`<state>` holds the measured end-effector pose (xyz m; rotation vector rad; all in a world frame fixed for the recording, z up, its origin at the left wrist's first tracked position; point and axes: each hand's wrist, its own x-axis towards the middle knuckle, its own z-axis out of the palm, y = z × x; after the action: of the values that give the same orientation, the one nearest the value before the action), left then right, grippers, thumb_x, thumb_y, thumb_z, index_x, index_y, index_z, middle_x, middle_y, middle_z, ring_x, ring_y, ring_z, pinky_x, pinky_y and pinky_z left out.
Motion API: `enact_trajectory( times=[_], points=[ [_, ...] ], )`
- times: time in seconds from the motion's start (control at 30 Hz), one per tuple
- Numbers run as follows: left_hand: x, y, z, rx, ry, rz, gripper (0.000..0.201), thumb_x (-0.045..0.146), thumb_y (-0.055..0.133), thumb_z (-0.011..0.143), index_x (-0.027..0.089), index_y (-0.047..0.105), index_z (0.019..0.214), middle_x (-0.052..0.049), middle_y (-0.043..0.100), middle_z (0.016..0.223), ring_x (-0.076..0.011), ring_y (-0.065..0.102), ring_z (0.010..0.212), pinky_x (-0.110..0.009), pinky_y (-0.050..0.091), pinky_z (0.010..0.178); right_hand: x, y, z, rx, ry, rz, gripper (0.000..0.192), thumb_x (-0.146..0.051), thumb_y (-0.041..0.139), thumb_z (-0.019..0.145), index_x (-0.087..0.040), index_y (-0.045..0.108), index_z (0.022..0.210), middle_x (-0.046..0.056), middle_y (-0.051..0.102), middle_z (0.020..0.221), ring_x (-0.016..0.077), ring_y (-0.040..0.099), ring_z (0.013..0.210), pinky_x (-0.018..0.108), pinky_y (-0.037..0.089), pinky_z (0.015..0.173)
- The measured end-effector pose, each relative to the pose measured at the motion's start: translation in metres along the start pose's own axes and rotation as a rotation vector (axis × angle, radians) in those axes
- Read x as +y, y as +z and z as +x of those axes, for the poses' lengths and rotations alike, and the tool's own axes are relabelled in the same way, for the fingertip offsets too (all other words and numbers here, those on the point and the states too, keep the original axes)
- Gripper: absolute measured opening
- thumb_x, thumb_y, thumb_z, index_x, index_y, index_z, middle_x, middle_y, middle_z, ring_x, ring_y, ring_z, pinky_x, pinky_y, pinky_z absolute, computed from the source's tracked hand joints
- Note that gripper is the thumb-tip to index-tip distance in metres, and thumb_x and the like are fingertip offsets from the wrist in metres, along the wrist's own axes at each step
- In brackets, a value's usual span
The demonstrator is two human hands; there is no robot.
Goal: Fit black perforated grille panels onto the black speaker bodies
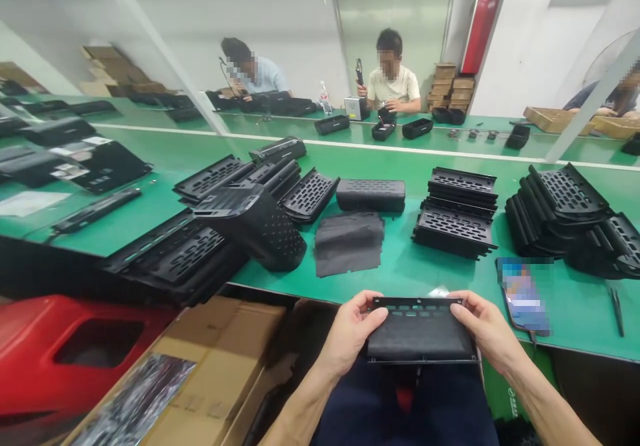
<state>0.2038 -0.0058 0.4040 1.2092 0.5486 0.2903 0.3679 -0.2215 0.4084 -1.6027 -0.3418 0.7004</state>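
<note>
Both ends of a black slotted plastic panel [423,341] are gripped above my lap, just in front of the bench edge. My left hand [351,331] pinches its left end, thumb on top. My right hand [484,329] holds the right end the same way. Dark sheet material covers most of the panel's inner face, and a row of slots shows along the far edge. Beyond it on the bench lies a stack of thin black sheets [349,245]. Behind those sheets rests a black slotted housing [371,195].
Stacked slotted panels [455,223] and another pile [565,199] stand to the right. A phone [525,296] and tweezers [617,311] lie near the front edge. At left are more panels [187,253], a cardboard box [220,359] and a red plastic object [40,346]. Several people work opposite.
</note>
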Motion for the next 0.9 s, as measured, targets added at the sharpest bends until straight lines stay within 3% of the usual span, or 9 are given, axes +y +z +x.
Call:
enact_trajectory(
  times=[0.2,0.37,0.77,0.9],
  points=[
    [-0.011,0.005,0.001,0.065,0.026,-0.003,0.045,0.047,0.09,0.069,0.017,0.07,0.096,0.002,0.063,0.08,-0.0123,0.056,0.072,-0.024,0.046,0.07,0.0,-0.004,-0.003,0.046,-0.043,-0.04,0.051,-0.063,0.083,0.075,-0.021,0.077,0.104,0.001,0.061,0.077,0.0216,0.058,0.076,0.031,0.047,0.068],
    [-0.013,0.006,0.001,0.053,0.049,-0.003,0.043,0.048,0.091,0.07,0.017,0.072,0.095,0.001,0.064,0.081,-0.0128,0.056,0.075,-0.024,0.047,0.072,0.002,-0.007,-0.007,0.051,-0.105,-0.106,0.051,-0.058,0.083,0.075,-0.022,0.076,0.11,0.0,0.056,0.081,0.0195,0.053,0.079,0.031,0.043,0.074],
    [-0.018,-0.005,-0.012,-0.032,0.031,-0.063,0.039,0.047,0.082,0.082,0.02,0.075,0.11,-0.004,0.072,0.095,-0.0164,0.064,0.083,-0.027,0.052,0.08,0.008,-0.006,-0.018,0.038,-0.053,-0.015,0.049,-0.058,0.085,0.076,-0.026,0.076,0.112,-0.001,0.055,0.085,0.0192,0.052,0.083,0.03,0.042,0.077],
    [-0.017,-0.015,-0.022,-0.121,0.041,-0.107,0.047,0.039,0.087,0.078,0.022,0.073,0.119,-0.007,0.075,0.107,-0.0203,0.068,0.096,-0.029,0.054,0.087,0.016,-0.005,-0.026,0.026,-0.048,-0.008,0.045,-0.055,0.085,0.078,-0.028,0.076,0.113,-0.001,0.056,0.085,0.0188,0.051,0.082,0.03,0.042,0.077]
  ],
)
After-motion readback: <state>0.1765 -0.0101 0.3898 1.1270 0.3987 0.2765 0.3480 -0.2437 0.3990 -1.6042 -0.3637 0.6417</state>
